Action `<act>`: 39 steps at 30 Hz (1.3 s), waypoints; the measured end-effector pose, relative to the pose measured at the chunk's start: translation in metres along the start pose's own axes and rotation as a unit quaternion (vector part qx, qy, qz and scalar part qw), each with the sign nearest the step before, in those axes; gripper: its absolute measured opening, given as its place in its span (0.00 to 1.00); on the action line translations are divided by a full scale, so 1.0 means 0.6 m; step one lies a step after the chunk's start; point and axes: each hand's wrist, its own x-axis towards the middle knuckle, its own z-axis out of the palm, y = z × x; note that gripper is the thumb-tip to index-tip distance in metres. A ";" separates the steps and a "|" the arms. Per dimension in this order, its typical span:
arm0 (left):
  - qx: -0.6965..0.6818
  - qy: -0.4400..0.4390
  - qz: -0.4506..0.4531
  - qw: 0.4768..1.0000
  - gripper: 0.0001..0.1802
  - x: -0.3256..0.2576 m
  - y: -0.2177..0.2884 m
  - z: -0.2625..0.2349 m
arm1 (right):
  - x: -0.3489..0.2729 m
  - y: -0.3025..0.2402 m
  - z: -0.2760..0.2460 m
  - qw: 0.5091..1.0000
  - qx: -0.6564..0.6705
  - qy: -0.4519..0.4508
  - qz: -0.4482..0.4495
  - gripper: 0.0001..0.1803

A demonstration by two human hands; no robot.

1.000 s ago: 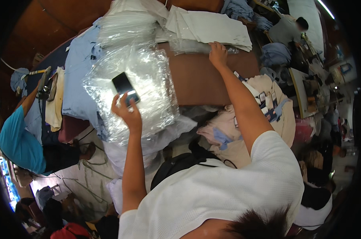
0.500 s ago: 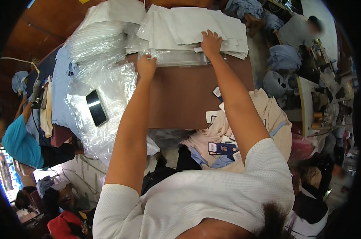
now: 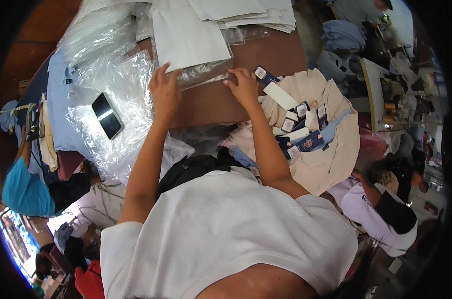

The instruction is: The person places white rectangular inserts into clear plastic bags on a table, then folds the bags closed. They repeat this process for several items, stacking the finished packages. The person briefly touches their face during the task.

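Observation:
A white paper sheet (image 3: 188,37) lies with a clear plastic bag (image 3: 206,73) on the brown tabletop (image 3: 201,106); the bag's near edge extends past the sheet. At the bag's near left corner is my left hand (image 3: 166,93), fingers spread and slightly blurred. My right hand (image 3: 244,88) is by the near right corner, its thumb and fingers apart at the bag's edge. Whether either hand touches the plastic is hard to see. Behind lie more white sheets (image 3: 231,9), overlapping, with another clear bag (image 3: 246,34) partly under them.
To the left are a stack of clear bags (image 3: 99,40), loose clear plastic (image 3: 131,79) and a phone (image 3: 107,115). Beige garments (image 3: 330,159) with dark blue tags (image 3: 310,141) lie at right. A person in turquoise (image 3: 26,187) is at far left; other people are at right.
Both hands have come back toward me from the far sheets. One white sheet and a clear bag now lie nearer, apart from the pile. The view has also shifted.

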 end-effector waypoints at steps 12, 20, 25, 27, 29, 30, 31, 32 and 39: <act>-0.050 -0.134 0.081 0.986 0.23 -0.057 -0.005 0.084 | 0.006 0.027 0.029 0.997 0.024 0.058 0.036 0.22; -0.015 -0.112 0.167 0.979 0.27 0.036 0.041 0.101 | -0.048 0.028 0.007 0.997 0.032 -0.024 0.069 0.25; 0.019 -0.146 0.164 0.975 0.27 0.036 0.021 0.164 | -0.027 0.041 -0.001 0.991 0.069 -0.079 0.082 0.23; 0.024 -0.149 0.169 0.974 0.27 0.035 0.021 0.162 | -0.031 0.040 0.004 0.996 0.054 -0.054 0.051 0.21; 0.024 -0.167 0.170 0.971 0.28 0.039 0.027 0.158 | -0.024 0.052 0.013 0.999 0.032 -0.010 0.016 0.19; 0.025 -0.177 0.174 0.969 0.28 0.039 0.027 0.157 | -0.018 0.066 0.028 0.999 0.046 0.003 0.008 0.17; 0.024 -0.181 0.179 0.967 0.28 0.046 0.029 0.158 | -0.012 0.063 0.042 0.997 0.058 0.015 0.043 0.17; 0.024 -0.180 0.188 0.965 0.28 0.052 0.032 0.156 | -0.007 0.073 0.058 0.995 0.034 0.087 -0.040 0.16; 0.069 -0.272 0.159 0.947 0.28 0.068 0.045 0.132 | 0.008 0.027 0.056 0.986 -0.083 0.123 -0.078 0.06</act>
